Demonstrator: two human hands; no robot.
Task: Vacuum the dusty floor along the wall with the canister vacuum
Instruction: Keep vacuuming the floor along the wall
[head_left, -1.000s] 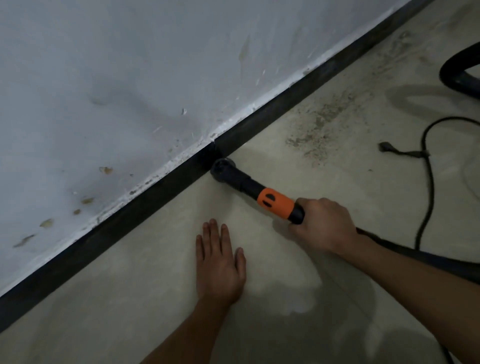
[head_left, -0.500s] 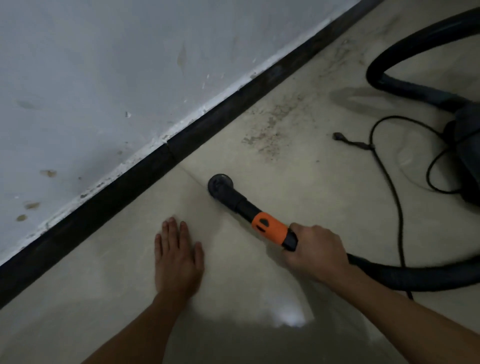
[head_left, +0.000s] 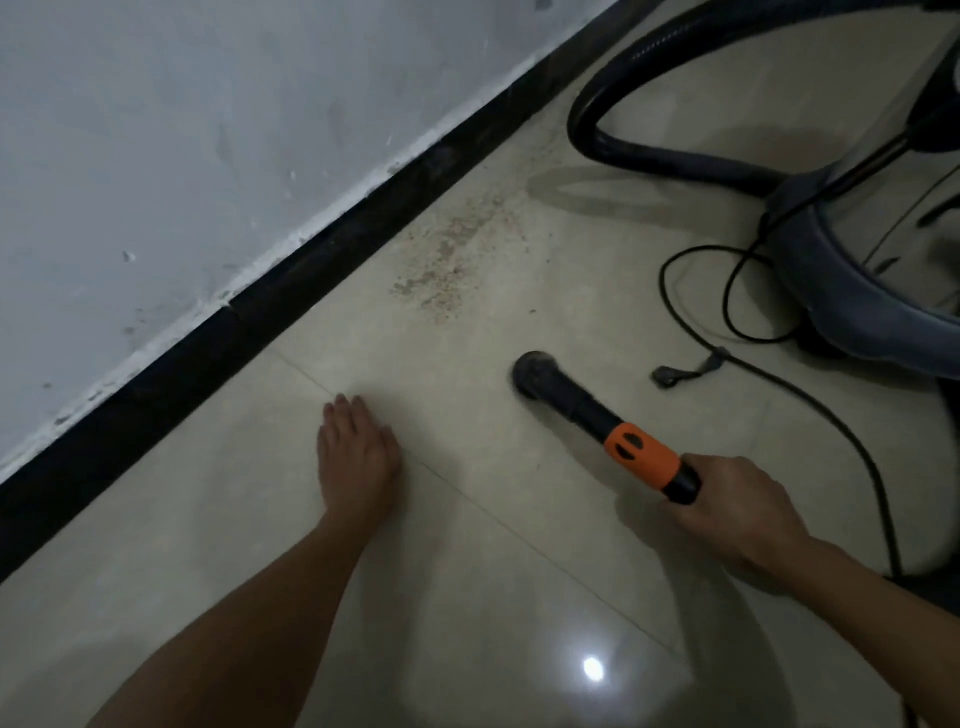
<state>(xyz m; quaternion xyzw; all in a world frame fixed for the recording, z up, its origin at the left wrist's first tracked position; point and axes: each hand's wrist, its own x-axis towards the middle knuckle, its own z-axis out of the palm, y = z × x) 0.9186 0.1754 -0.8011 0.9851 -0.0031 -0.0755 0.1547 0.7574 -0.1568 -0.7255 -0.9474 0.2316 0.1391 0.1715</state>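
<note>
My right hand grips the rear of the vacuum nozzle, a black tube with an orange collar. Its round black mouth rests on the pale tiled floor, well away from the wall. My left hand lies flat on the floor, fingers together, pointing toward the black skirting board. A patch of brownish dust lies on the floor by the skirting, beyond the nozzle mouth. The grey canister vacuum stands at the right edge, only partly in view.
A thick black hose loops on the floor at the upper right. A thin black power cord with a loose strap end trails beside the canister. The scuffed white wall fills the upper left.
The nozzle has been drawn back from the skirting board toward the right, out onto the open floor. The view has swung right, bringing the canister and hose into sight. My left hand stays flat.
</note>
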